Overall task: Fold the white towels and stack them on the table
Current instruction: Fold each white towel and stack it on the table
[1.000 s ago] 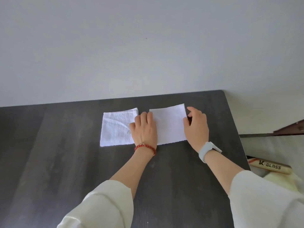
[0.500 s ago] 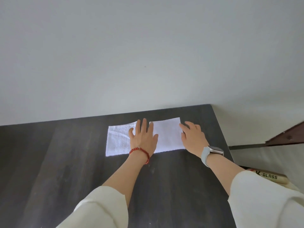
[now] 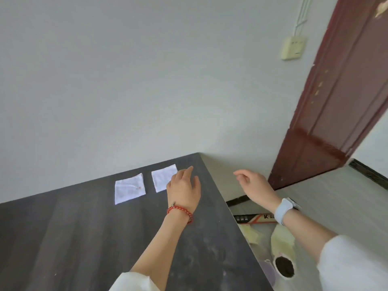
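- My left grip and right grip are loose, holding nothing.
- I should lift one folded towel flat onto the other towel, edges matching.

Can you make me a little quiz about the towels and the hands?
1. How many folded towels lie on the table?
2. True or false: the towels are stacked.
3. Which hand is past the table's edge: A left, B right?

Key:
1. Two: the left towel and the right towel.
2. False: they lie side by side, with a gap between.
3. B: the right hand is over the floor; the left hand is over the table, holding nothing.
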### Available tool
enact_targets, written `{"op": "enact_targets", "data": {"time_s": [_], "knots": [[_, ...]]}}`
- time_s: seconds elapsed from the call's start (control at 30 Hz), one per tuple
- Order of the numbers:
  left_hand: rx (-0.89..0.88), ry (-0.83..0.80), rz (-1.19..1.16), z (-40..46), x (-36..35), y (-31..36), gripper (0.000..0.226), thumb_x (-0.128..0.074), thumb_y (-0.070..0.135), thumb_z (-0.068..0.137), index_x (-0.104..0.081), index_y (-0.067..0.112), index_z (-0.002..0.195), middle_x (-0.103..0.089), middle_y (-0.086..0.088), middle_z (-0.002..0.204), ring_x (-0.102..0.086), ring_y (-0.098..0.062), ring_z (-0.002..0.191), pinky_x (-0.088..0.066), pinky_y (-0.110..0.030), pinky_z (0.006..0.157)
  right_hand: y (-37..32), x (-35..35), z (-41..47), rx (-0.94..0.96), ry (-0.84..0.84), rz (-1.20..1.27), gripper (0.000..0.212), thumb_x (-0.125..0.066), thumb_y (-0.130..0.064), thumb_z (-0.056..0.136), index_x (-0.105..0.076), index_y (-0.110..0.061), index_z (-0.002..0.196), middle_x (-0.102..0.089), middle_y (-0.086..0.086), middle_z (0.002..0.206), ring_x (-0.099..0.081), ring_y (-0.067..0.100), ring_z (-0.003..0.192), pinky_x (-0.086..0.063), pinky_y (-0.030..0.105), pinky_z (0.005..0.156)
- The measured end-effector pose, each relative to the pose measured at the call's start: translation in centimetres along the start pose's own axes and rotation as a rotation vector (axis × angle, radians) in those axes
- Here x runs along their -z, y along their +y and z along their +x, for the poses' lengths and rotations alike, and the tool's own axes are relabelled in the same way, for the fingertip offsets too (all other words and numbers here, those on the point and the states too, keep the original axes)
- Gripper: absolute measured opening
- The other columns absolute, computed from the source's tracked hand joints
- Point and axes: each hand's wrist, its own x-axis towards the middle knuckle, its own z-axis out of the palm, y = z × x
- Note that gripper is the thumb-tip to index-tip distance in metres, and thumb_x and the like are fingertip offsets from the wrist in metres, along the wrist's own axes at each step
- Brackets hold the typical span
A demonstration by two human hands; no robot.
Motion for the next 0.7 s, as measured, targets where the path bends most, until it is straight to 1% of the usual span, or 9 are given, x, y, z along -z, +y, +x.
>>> {"op": "enact_targets", "data": {"time_s": [0.07, 0.2, 0.3, 0.37, 0.43, 0.47, 0.57, 0.7], "knots": [[-0.064, -0.048, -0.044, -3.9, -1.3, 4.1, 0.038, -0.045, 0.022, 0.094, -0.048, 0.015, 0.131, -0.052, -0.005, 0.129, -0.045, -0.024, 0.121, -0.035, -0.035, 0.101, 2.3, 3.8, -5.1, -0.035, 0.057, 0.006, 0.026, -0.043, -0.009, 0.094, -0.063, -0.010, 0.111, -0.066, 0.004, 0.109, -0.059, 0.019, 0.102, -0.039, 0.019, 0.082], [-0.219, -0.205, -0.065, -11.7, -5.6, 12.5, 0.038, -0.040, 0.027, 0.095, -0.046, 0.020, 0.132, -0.048, 0.000, 0.132, -0.043, -0.020, 0.122, -0.031, -0.032, 0.101, 7.9, 12.7, -15.4, -0.136, 0.146, -0.033, 0.024, -0.046, -0.006, 0.093, -0.064, -0.006, 0.109, -0.065, 0.007, 0.108, -0.058, 0.016, 0.097, -0.033, 0.011, 0.076], [-0.349, -0.312, -0.074, -16.4, -9.6, 19.3, 0.036, -0.040, 0.026, 0.095, -0.048, 0.019, 0.129, -0.050, -0.001, 0.130, -0.045, -0.021, 0.119, -0.033, -0.032, 0.098, 12.8, 19.5, -22.9, -0.250, 0.274, -0.082, 0.021, -0.049, -0.005, 0.092, -0.065, -0.003, 0.105, -0.066, 0.010, 0.108, -0.061, 0.024, 0.099, -0.034, 0.012, 0.076], [-0.433, -0.384, -0.080, -19.2, -12.7, 24.7, 0.035, -0.042, 0.026, 0.094, -0.050, 0.018, 0.127, -0.051, -0.002, 0.129, -0.046, -0.021, 0.119, -0.035, -0.032, 0.098, 16.4, 24.0, -28.0, -0.305, 0.356, -0.111, 0.020, -0.050, -0.006, 0.091, -0.065, -0.003, 0.104, -0.067, 0.009, 0.106, -0.061, 0.024, 0.097, -0.035, 0.012, 0.077], [-0.515, -0.451, -0.116, -22.5, -16.3, 30.9, 0.037, -0.043, 0.027, 0.093, -0.051, 0.016, 0.127, -0.051, -0.003, 0.130, -0.047, -0.023, 0.120, -0.037, -0.036, 0.101, 20.3, 28.3, -33.8, -0.376, 0.431, -0.111, 0.020, -0.049, -0.007, 0.092, -0.065, -0.005, 0.104, -0.065, 0.004, 0.102, -0.061, 0.023, 0.094, -0.039, 0.016, 0.080], [-0.562, -0.480, -0.146, -24.5, -18.2, 34.2, 0.037, -0.044, 0.028, 0.093, -0.053, 0.014, 0.126, -0.052, -0.005, 0.130, -0.048, -0.024, 0.119, -0.037, -0.038, 0.101, 22.3, 30.5, -36.9, -0.420, 0.472, -0.106, 0.021, -0.048, -0.007, 0.092, -0.065, -0.006, 0.105, -0.065, 0.003, 0.100, -0.062, 0.024, 0.092, -0.042, 0.020, 0.081], [-0.715, -0.571, -0.251, -32.1, -24.3, 44.5, 0.039, -0.043, 0.030, 0.090, -0.058, 0.009, 0.120, -0.057, -0.008, 0.124, -0.053, -0.026, 0.115, -0.040, -0.038, 0.099, 28.5, 37.0, -46.9, -0.577, 0.591, -0.101, 0.022, -0.046, -0.006, 0.092, -0.064, -0.005, 0.105, -0.067, 0.010, 0.097, -0.062, 0.028, 0.089, -0.046, 0.033, 0.083], [-0.855, -0.725, -0.332, -44.2, -31.4, 57.5, 0.032, -0.046, 0.023, 0.093, -0.056, 0.012, 0.122, -0.055, -0.006, 0.126, -0.051, -0.021, 0.115, -0.040, -0.036, 0.099, 35.3, 44.9, -60.9, -0.792, 0.708, -0.131, 0.021, -0.046, -0.011, 0.093, -0.065, -0.012, 0.104, -0.070, 0.014, 0.089, -0.064, 0.032, 0.082, -0.049, 0.037, 0.075]]}}
